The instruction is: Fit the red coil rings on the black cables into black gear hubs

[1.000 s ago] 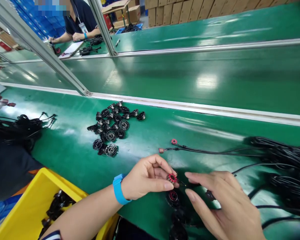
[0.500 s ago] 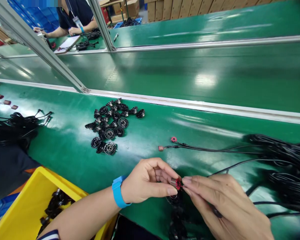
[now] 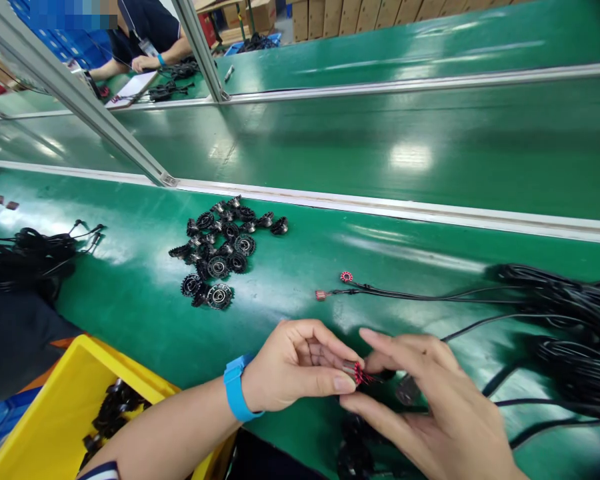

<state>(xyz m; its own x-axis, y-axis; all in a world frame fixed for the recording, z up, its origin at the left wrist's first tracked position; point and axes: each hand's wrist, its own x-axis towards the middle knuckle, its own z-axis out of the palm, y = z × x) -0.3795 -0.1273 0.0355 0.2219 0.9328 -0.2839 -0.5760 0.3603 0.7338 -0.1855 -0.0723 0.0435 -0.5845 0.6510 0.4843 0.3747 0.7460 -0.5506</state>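
My left hand, with a blue wristband, pinches a small red motor stator between thumb and fingertips. A bit of metal shows at its inner side. My right hand is just to the right, thumb and fingers spread around the stator's wire end. A dark cable piece lies behind those fingers; whether they touch it I cannot tell. Two more red stators, one ring facing up and one on its side, lie beyond my hands on black cables. Black toothed parts sit partly hidden below my hands.
Several black toothed wheels are heaped on the green bench. Coiled black cables lie at right, more at left. A yellow bin holds black parts. A metal post rises from the bench divider; another person sits beyond.
My right hand has opened from its pinch at the stator's wire end, its thumb and fingers parting. My left hand still holds the stator in nearly the same place.
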